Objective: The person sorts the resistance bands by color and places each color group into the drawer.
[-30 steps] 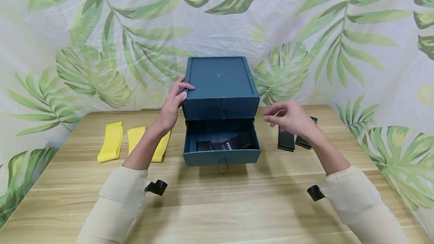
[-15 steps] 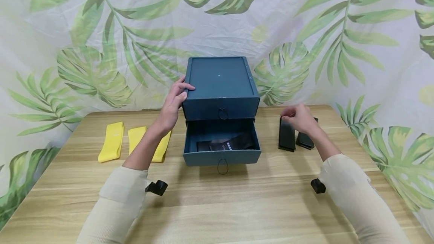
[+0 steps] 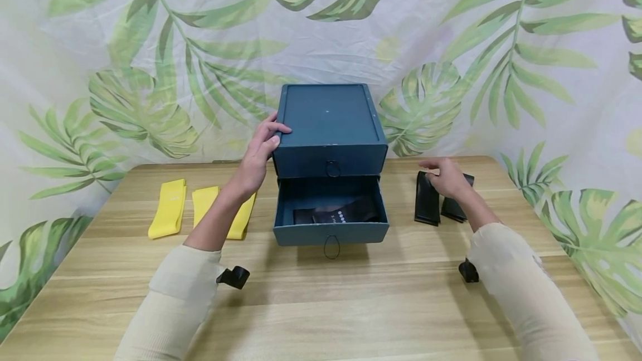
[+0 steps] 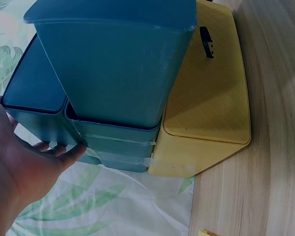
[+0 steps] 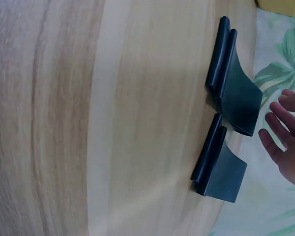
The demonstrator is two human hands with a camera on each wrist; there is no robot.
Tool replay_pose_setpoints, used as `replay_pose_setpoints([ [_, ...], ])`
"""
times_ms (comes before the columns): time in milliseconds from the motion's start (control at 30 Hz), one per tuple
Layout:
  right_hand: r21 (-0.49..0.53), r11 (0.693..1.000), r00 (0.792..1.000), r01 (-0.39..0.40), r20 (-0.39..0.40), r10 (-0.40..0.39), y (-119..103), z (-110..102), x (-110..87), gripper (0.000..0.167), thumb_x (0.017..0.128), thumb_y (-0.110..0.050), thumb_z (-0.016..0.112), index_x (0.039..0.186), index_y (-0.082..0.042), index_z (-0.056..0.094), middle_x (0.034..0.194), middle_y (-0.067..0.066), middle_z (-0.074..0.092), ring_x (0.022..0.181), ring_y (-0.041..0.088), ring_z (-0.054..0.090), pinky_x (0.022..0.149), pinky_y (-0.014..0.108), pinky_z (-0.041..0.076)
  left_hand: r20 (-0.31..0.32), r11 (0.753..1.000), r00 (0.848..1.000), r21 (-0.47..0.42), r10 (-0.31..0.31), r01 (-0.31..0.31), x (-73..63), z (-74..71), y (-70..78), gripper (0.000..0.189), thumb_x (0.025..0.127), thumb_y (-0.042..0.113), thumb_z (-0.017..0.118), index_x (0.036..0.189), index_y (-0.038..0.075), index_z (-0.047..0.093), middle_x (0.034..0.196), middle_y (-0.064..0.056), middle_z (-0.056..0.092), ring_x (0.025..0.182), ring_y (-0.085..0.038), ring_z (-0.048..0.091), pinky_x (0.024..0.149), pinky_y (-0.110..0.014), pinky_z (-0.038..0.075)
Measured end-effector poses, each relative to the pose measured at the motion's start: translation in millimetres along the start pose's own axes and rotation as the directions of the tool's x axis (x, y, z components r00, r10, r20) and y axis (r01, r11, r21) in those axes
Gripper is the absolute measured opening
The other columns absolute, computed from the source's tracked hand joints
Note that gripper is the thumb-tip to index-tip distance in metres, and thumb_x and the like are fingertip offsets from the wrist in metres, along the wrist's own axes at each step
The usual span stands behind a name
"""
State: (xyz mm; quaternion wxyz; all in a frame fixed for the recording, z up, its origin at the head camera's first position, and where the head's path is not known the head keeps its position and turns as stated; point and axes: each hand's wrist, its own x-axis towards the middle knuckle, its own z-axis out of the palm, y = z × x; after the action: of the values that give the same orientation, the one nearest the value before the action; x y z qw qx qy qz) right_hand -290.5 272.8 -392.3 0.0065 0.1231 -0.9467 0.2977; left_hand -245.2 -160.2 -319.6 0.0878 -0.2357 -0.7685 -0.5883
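Note:
My left hand (image 3: 258,152) rests on the left side of a dark blue drawer cabinet (image 3: 328,116), one finger over its top edge. Below the closed top drawer, an open drawer (image 3: 331,234) holds a black band (image 3: 346,213) with white print. In the left wrist view, my left hand (image 4: 29,167) touches the blue wall with extended fingers; a yellow drawer (image 4: 206,93) lies beyond. My right hand (image 3: 446,177) is at the far end of a folded black band (image 3: 426,198). In the right wrist view, its spread fingers appear apart from the band (image 5: 241,98).
Another folded black band (image 3: 453,209) lies to the right, partly behind my right wrist. Yellow folded bands (image 3: 168,209) lie on the left of the wooden table (image 3: 321,305), some partly covered by my left forearm. A leaf-print cloth (image 3: 321,43) hangs behind.
My right hand has moved from beside the cabinet rightward to the black bands, and its fingers have lifted slightly and spread. My left hand stays on the cabinet.

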Motion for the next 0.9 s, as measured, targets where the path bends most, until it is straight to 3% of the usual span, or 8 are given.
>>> replay_pose_setpoints([
  [33,-0.007,1.0,1.0,-0.004,0.01,0.004,1.2,0.7,1.2,0.04,0.1,0.005,0.05,0.139,0.01,0.058,0.138,0.035,0.057,0.122,0.052,0.056,0.088,0.053,0.049,0.0,1.0,1.0,0.002,-0.001,0.001,-0.1,0.0,0.2,0.042,0.106,0.024,0.034,0.131,-0.005,0.05,0.172,-0.015,0.011,0.157,-0.035,0.015,0.121,-0.064,0.014],
  [300,-0.111,0.991,0.988,-0.077,0.126,0.091,3.9,3.8,8.6,0.051,0.097,0.012,0.039,0.147,0.011,0.047,0.144,0.04,0.048,0.134,0.053,0.047,0.084,0.047,0.047,0.003,1.0,1.0,-0.005,0.0,0.0,-0.4,0.1,0.1,0.042,0.106,0.025,0.034,0.131,-0.005,0.05,0.172,-0.014,0.011,0.157,-0.036,0.013,0.121,-0.066,0.014],
  [533,-0.149,0.976,0.979,-0.161,0.098,0.177,1.9,6.5,8.0,0.049,0.097,0.011,0.042,0.146,0.01,0.05,0.135,0.038,0.056,0.116,0.049,0.061,0.078,0.044,0.051,0.001,1.0,1.0,-0.011,-0.003,0.003,-0.4,0.4,-1.4,0.041,0.106,0.026,0.035,0.13,-0.004,0.05,0.172,-0.015,0.011,0.157,-0.037,0.015,0.12,-0.067,0.015],
  [767,-0.223,0.968,0.986,-0.12,0.09,0.143,2.5,6.6,6.5,0.041,0.099,0.006,0.052,0.14,0.012,0.055,0.13,0.036,0.06,0.114,0.049,0.062,0.089,0.054,0.054,0.002,1.0,1.0,-0.018,0.0,0.0,-0.4,-0.1,-1.1,0.041,0.107,0.026,0.034,0.13,-0.005,0.05,0.172,-0.014,0.011,0.157,-0.037,0.014,0.12,-0.067,0.015],
  [900,-0.225,0.968,0.988,-0.112,0.081,0.133,3.4,6.0,5.9,0.043,0.1,0.004,0.053,0.142,0.014,0.052,0.129,0.035,0.06,0.114,0.047,0.062,0.09,0.053,0.053,0.001,1.0,1.0,-0.018,0.004,-0.004,-0.3,-0.4,-0.8,0.041,0.107,0.025,0.034,0.13,-0.005,0.05,0.172,-0.015,0.011,0.157,-0.037,0.014,0.12,-0.067,0.015],
])
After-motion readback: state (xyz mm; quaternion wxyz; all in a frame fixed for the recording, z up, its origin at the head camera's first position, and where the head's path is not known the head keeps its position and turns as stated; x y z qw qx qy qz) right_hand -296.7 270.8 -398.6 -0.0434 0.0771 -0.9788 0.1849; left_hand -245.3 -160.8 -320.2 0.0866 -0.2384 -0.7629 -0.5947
